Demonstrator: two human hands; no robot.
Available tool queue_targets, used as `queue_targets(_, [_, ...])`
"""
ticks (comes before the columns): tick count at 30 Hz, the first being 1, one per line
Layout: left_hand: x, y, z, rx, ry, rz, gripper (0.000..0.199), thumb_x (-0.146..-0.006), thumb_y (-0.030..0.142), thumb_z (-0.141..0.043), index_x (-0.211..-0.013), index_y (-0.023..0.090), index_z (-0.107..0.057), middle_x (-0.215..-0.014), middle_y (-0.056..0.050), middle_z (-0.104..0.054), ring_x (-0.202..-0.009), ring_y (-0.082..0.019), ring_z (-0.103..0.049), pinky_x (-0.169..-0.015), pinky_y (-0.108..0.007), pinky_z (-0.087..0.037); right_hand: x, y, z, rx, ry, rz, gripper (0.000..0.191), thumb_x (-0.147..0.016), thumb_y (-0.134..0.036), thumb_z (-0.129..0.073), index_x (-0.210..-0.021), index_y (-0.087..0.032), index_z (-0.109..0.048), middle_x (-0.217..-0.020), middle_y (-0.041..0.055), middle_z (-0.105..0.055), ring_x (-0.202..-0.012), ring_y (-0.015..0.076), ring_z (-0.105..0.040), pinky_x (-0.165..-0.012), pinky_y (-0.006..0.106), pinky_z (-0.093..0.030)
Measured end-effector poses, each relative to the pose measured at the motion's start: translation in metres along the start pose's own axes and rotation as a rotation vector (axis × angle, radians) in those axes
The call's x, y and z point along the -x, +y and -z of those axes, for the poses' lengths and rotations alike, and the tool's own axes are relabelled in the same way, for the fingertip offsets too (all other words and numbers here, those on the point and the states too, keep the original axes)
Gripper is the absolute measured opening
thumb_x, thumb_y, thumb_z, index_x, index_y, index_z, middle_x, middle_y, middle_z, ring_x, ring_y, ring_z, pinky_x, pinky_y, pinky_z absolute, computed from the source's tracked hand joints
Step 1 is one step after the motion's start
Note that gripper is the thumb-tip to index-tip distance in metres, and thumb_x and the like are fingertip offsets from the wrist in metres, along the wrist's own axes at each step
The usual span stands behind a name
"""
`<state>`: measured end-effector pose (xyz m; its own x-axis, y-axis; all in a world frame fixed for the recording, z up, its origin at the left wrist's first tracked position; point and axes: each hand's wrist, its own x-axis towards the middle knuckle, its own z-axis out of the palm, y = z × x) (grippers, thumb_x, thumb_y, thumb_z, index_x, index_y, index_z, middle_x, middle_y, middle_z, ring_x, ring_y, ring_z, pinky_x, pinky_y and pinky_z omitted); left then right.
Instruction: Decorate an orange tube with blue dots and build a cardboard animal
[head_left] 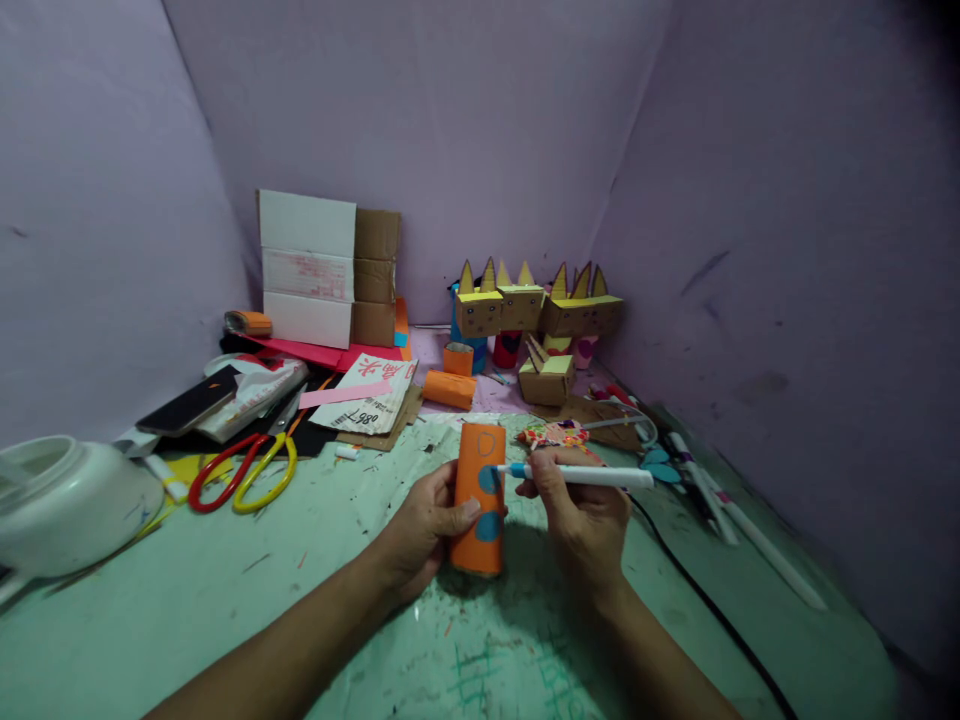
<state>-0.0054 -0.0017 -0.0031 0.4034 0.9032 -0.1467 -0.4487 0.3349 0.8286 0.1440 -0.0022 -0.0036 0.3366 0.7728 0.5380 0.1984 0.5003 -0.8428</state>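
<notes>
An orange paper-covered tube point(466, 470) stands out in the middle of the head view, gripped from its left side by my left hand point(431, 525), thumb across the front. Two blue filled spots and one outlined shape run down its face. My right hand point(577, 510) pinches a white marker pen point(607, 477) with a blue collar. The pen's tip points left and meets the middle blue spot, or comes very close to it. Behind the tube lie another orange roll point(448, 390) and a short upright orange piece point(458, 359).
Red and yellow-handled scissors point(244, 473) and a white pot point(75, 505) are on the left. Folded cardboard point(307, 270) leans against the back wall. Several cardboard animal heads point(480, 312) with pointed ears stand at the back. Pens point(765, 550) and a black cable point(701, 595) lie right.
</notes>
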Motion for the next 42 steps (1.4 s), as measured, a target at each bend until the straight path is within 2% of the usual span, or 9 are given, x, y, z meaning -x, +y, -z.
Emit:
queue_targets(8, [-0.001, -0.001, 0.001, 0.019, 0.006, -0.004, 0.072, -0.052, 0.028, -0.087, -0.115, 0.011, -0.059, -0.104, -0.012, -0.067, -0.090, -0.021, -0.060, -0.079, -0.029, -0.047, 0.000, -0.002, 0.000, -0.007, -0.019, 0.006, 0.022, -0.084, -0.031, -0.063, -0.067, -0.017, -0.064, -0.053, -0.0017, -0.062, -0.046, 0.0132, -0.059, -0.044, 0.024, -0.048])
queue_targets(18, [0.000, -0.001, 0.001, 0.011, -0.007, -0.016, 0.067, -0.054, 0.028, -0.086, -0.114, 0.011, -0.060, -0.103, -0.012, -0.067, -0.090, -0.021, -0.060, -0.079, -0.029, -0.046, 0.000, -0.005, 0.000, -0.050, -0.047, 0.001, 0.021, -0.082, -0.031, -0.065, -0.067, -0.017, -0.065, -0.052, -0.0015, -0.062, -0.045, 0.0132, -0.058, -0.044, 0.024, -0.047])
queue_targets(21, [0.000, 0.001, 0.000, 0.049, 0.003, 0.014, 0.060, -0.055, 0.026, -0.085, -0.107, 0.011, -0.061, -0.093, -0.011, -0.068, -0.083, -0.021, -0.062, -0.075, -0.030, -0.047, -0.002, -0.006, -0.001, -0.204, 0.041, -0.063, 0.020, -0.080, -0.036, -0.068, -0.072, -0.018, -0.066, -0.054, -0.0016, -0.063, -0.045, 0.0129, -0.059, -0.043, 0.024, -0.049])
queue_targets(24, [0.001, 0.005, -0.002, 0.126, 0.048, 0.072, 0.055, -0.054, 0.022, -0.085, -0.102, 0.011, -0.062, -0.087, -0.010, -0.069, -0.080, -0.022, -0.064, -0.076, -0.034, -0.048, -0.008, -0.004, 0.000, -0.324, 0.153, -0.175, 0.027, -0.080, -0.043, -0.067, -0.088, -0.018, -0.067, -0.064, 0.0008, -0.068, -0.051, 0.0134, -0.062, -0.047, 0.025, -0.052])
queue_targets(27, [0.001, 0.008, -0.002, 0.201, 0.084, 0.103, 0.054, -0.052, 0.020, -0.085, -0.100, 0.011, -0.063, -0.088, -0.011, -0.070, -0.083, -0.024, -0.065, -0.080, -0.036, -0.048, -0.012, -0.003, 0.001, -0.314, 0.119, -0.282, 0.035, -0.079, -0.046, -0.067, -0.101, -0.018, -0.066, -0.075, 0.0035, -0.072, -0.056, 0.0132, -0.063, -0.054, 0.027, -0.055])
queue_targets(29, [0.001, 0.009, -0.001, 0.227, 0.110, 0.097, 0.051, -0.052, 0.019, -0.085, -0.098, 0.012, -0.064, -0.087, -0.009, -0.070, -0.081, -0.022, -0.065, -0.080, -0.035, -0.048, -0.013, -0.002, 0.001, -0.301, 0.094, -0.295, 0.036, -0.078, -0.047, -0.068, -0.099, -0.017, -0.067, -0.077, 0.0045, -0.072, -0.059, 0.0140, -0.064, -0.058, 0.028, -0.055])
queue_targets(34, [0.000, 0.007, 0.002, 0.175, 0.115, 0.064, 0.051, -0.052, 0.021, -0.086, -0.098, 0.012, -0.066, -0.084, -0.007, -0.070, -0.073, -0.017, -0.063, -0.073, -0.030, -0.048, -0.008, -0.005, 0.001, -0.260, 0.039, -0.186, 0.033, -0.079, -0.048, -0.066, -0.076, -0.015, -0.070, -0.053, 0.0004, -0.063, -0.047, 0.0136, -0.059, -0.047, 0.026, -0.050])
queue_targets(38, [0.000, 0.005, 0.001, 0.111, 0.055, 0.042, 0.051, -0.055, 0.026, -0.086, -0.099, 0.009, -0.067, -0.091, -0.011, -0.070, -0.080, -0.019, -0.063, -0.074, -0.027, -0.047, -0.003, -0.007, 0.001, -0.169, -0.029, -0.019, 0.021, -0.081, -0.037, -0.066, -0.074, -0.017, -0.071, -0.055, 0.0002, -0.063, -0.050, 0.0143, -0.059, -0.047, 0.026, -0.049])
queue_targets(42, [0.000, 0.004, 0.001, 0.087, 0.045, 0.035, 0.047, -0.058, 0.026, -0.085, -0.098, 0.011, -0.068, -0.092, -0.011, -0.071, -0.079, -0.018, -0.063, -0.075, -0.026, -0.047, -0.002, -0.003, 0.003, -0.112, -0.048, 0.070, 0.015, -0.085, -0.028, -0.062, -0.076, -0.019, -0.070, -0.058, -0.0009, -0.063, -0.052, 0.0136, -0.060, -0.049, 0.025, -0.049])
